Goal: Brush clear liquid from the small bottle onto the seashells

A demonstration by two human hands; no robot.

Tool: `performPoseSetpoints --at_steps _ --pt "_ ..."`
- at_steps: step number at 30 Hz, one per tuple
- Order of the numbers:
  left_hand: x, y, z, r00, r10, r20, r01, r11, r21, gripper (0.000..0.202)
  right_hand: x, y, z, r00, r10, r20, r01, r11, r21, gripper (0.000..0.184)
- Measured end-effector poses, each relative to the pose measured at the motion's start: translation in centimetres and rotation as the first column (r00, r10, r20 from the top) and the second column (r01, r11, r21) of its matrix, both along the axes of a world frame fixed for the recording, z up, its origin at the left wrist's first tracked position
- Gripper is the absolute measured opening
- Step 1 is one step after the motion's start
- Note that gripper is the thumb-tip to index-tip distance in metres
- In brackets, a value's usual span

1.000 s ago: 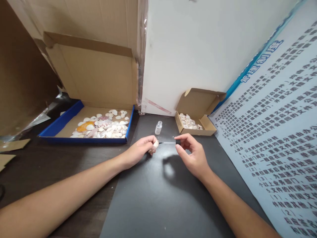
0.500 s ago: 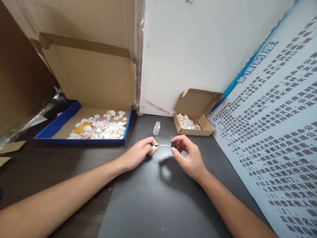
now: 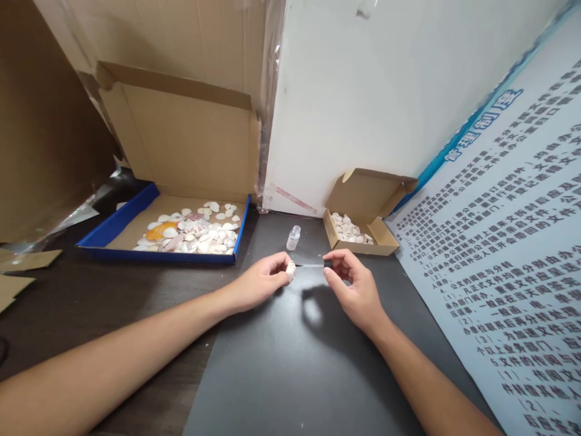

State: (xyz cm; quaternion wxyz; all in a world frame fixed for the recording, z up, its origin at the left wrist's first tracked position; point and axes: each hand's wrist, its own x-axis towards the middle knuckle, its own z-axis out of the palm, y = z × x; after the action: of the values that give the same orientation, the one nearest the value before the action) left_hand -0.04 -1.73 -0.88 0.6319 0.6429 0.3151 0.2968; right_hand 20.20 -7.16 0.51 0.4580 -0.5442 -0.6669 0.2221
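Between the thumb and fingers of my left hand (image 3: pixel 261 281) is a small whitish, rough shell (image 3: pixel 290 272), held just above the dark mat. My right hand (image 3: pixel 354 290) pinches the black cap of a brush applicator (image 3: pixel 311 265). Its thin clear stem points left, and the dark brush tip meets the edge of the shell; I cannot tell whether it presses on it. Just beyond my hands a small clear glass bottle (image 3: pixel 293 238) stands upright and uncapped, with whitish contents or a label at its lower part.
At the left, an open blue-sided cardboard box (image 3: pixel 163 258) holds many shells, one of them orange. A smaller open cardboard box (image 3: pixel 385 244) with white shells stands at the back right. A white wall panel (image 3: pixel 354 109) rises behind, and a printed poster (image 3: pixel 512 242) lines the right side.
The shell has turned in my left fingers, showing a narrower side. The brush stays at its edge. The whole view has shifted slightly, moving everything to the right.
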Motion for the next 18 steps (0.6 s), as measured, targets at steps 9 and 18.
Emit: performPoseSetpoints --at_steps 9,18 --pt "-0.03 -0.03 0.08 0.998 0.002 -0.063 0.001 0.999 0.050 0.016 -0.13 0.04 0.15 1.000 -0.028 -0.010 0.028 0.999 0.034 0.014" --pt "-0.16 0.00 -0.09 0.996 0.012 -0.093 -0.004 0.996 0.085 0.020 -0.38 -0.37 0.21 1.000 -0.017 0.010 0.017 0.998 0.054 0.014"
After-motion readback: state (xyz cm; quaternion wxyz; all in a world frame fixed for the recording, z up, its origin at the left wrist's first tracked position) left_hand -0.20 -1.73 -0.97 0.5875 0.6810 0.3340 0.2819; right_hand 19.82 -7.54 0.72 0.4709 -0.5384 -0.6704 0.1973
